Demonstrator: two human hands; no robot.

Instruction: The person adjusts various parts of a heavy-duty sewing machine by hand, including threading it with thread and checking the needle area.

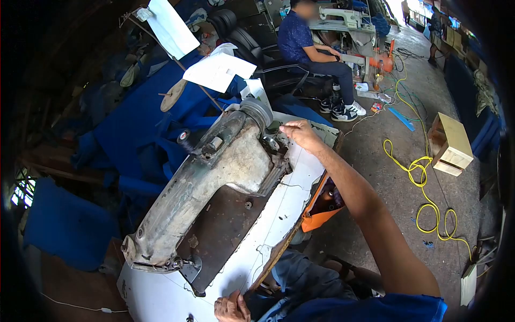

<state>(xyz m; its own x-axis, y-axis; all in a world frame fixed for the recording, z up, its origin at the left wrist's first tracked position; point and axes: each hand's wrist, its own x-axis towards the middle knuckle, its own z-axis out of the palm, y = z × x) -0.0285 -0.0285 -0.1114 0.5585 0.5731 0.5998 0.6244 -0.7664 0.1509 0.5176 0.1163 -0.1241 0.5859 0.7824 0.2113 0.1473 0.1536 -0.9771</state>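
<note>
My bench [292, 196] has a chipped white top, its near edge worn. On it lies 1 old grey sewing machine [214, 177], over a dark brown base plate [220, 236].

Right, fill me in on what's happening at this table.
A person sits at an old, worn sewing machine set on a white table. Their right hand reaches to the machine's far end, with the fingers beside the handwheel. The left hand rests at the table's near edge. Blue fabric is heaped to the left. Farther back, another person sits at a second machine, and a yellow cable lies across the floor.
</note>
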